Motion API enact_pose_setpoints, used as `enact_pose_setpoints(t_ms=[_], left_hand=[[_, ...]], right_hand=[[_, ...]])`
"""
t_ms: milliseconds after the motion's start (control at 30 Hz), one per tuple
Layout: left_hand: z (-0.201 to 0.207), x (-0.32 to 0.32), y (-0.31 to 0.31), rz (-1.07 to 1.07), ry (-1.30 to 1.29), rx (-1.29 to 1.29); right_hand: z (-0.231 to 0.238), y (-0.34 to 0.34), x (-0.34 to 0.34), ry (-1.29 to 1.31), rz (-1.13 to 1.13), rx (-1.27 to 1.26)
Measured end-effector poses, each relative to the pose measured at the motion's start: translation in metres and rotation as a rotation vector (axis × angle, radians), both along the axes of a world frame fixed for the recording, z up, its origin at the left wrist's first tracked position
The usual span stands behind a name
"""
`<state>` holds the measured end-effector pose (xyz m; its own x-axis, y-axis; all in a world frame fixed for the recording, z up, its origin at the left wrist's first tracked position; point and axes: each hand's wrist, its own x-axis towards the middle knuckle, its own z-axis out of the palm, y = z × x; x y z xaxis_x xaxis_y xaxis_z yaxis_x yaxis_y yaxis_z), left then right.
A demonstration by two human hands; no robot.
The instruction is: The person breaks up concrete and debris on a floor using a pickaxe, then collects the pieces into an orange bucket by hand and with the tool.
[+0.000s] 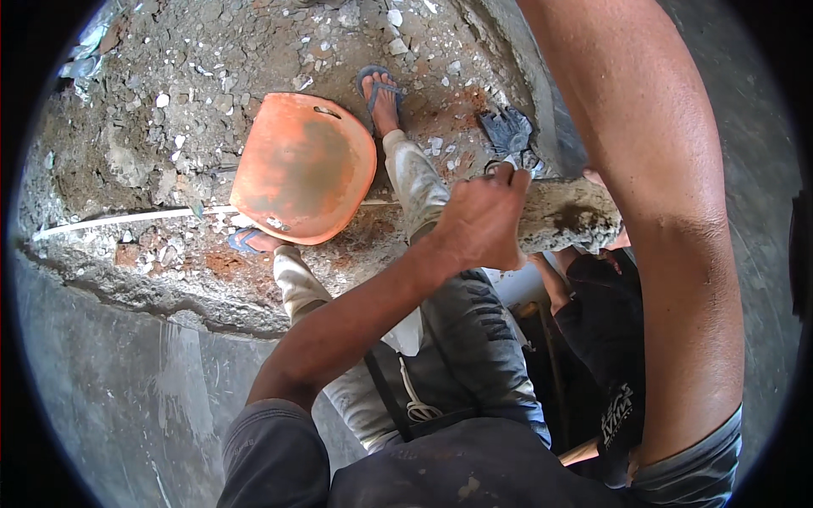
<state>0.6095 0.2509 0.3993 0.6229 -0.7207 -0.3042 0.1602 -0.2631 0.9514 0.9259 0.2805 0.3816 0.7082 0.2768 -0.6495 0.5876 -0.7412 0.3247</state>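
Observation:
My left hand [484, 218] is closed in a fist at the near end of a rough, pale block [555, 212]. A small dark ring-like edge shows by its fingertips, but what the fingers hold is hidden. My right arm [694, 279] bends at the elbow and runs out past the top edge, taking the hand out of view. Fingers at the block's far end seem to be another person's hand [621, 240], mostly covered by my right arm. Left of my hand lies an orange plastic pan [309, 165], dusted grey, with a slot near its rim.
My feet, in blue flip-flops [381, 85], stand on rubble-strewn ground [212, 76]. A crumpled black item [506, 129] lies beyond the block. A pale strip [127, 220] runs under the pan. Smooth grey floor [110, 364] borders the broken edge. A person in dark clothes [601, 313] crouches at right.

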Motion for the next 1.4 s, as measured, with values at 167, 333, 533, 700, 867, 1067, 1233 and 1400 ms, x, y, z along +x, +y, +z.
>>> enact_pose_setpoints(t_ms=[167,333,533,700,867,1067,1233,1400], left_hand=[[-0.008,-0.015,-0.022,-0.014,-0.195,0.02],[-0.026,-0.03,-0.041,-0.048,-0.518,0.055],[-0.033,-0.059,-0.104,-0.117,-0.723,-0.117],[-0.013,-0.107,-0.173,0.067,-0.631,-0.069],[-0.001,-0.058,-0.149,0.157,-0.195,-0.301],[-0.272,-0.026,0.016,1.173,1.438,-0.742],[-0.211,0.097,0.069,1.666,1.644,-1.343],[-0.165,-0.016,0.13,1.413,1.082,-0.561]], right_hand=[[0.018,-0.106,-0.117,0.06,-0.117,0.207],[0.065,-0.299,-0.358,0.262,-0.466,0.338],[0.088,-0.397,-0.482,0.238,-0.651,0.342],[0.018,-0.292,-0.314,0.197,-0.451,0.311],[-0.002,-0.162,-0.104,0.145,-0.241,0.149],[-0.04,0.003,-0.1,0.142,-0.012,0.469],[0.048,0.002,-0.243,0.12,-0.373,0.218],[0.071,-0.017,-0.413,0.245,-0.879,0.748]])
